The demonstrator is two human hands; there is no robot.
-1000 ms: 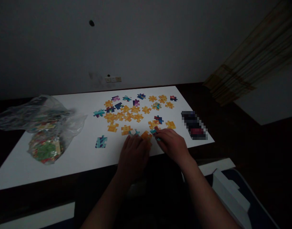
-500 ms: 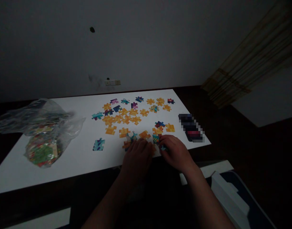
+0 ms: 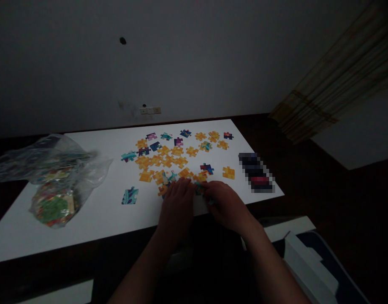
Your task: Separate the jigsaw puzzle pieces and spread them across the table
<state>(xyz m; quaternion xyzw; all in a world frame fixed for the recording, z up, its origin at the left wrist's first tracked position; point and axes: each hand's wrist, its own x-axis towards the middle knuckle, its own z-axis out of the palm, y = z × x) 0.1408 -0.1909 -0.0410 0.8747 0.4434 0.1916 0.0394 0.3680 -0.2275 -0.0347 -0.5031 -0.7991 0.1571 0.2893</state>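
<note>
My left hand lies over a group of jigsaw pieces near the table's front edge, its fingers laid flat on them. Close beside it, my right hand is curled, with thumb and fingertips closed at a teal puzzle piece, mostly covered. A navy and red puzzle piece lies just beyond the fingers. Left of my left hand, an orange puzzle piece shows partly. A yellow puzzle piece lies apart on the right. The pieces under my left palm are hidden.
Several loose yellow pieces spread across the middle of the white table. A light-blue piece lies at front left. Clear plastic bags with colourful contents fill the left side. A pixelated dark object is near the right edge.
Both hands have shifted slightly left. The pieces around them, including the navy and red one, have slid left too, widening the gap to the yellow piece on the right.
</note>
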